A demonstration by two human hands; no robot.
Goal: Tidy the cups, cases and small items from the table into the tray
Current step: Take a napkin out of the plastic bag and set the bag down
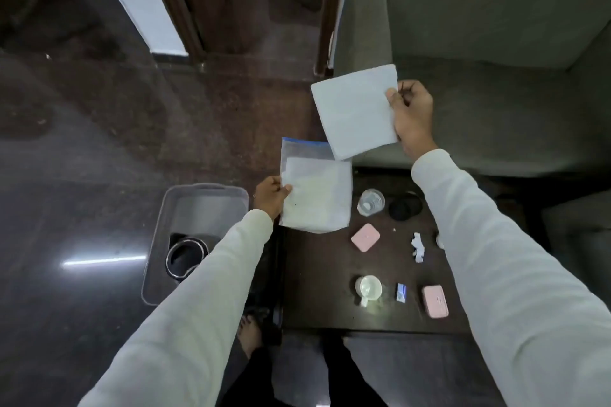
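Over a small dark wooden table (330, 274) beside a grey sofa (479, 43), the right hand (411, 112) pinches a white folded napkin (355, 111) by its edge, and the left hand (271, 196) grips a clear zip bag (314, 195) holding white sheets. On the tabletop sit a clear glass (371, 202), a black cup (405, 205), two pink cases (365, 237) (435, 301), crumpled paper (418, 247), a glass mug (368, 288) and a small blue packet (401, 292). Left of the table, on the glossy dark stone floor (99, 175), a translucent tray (195, 241) holds a black mug (185, 256).
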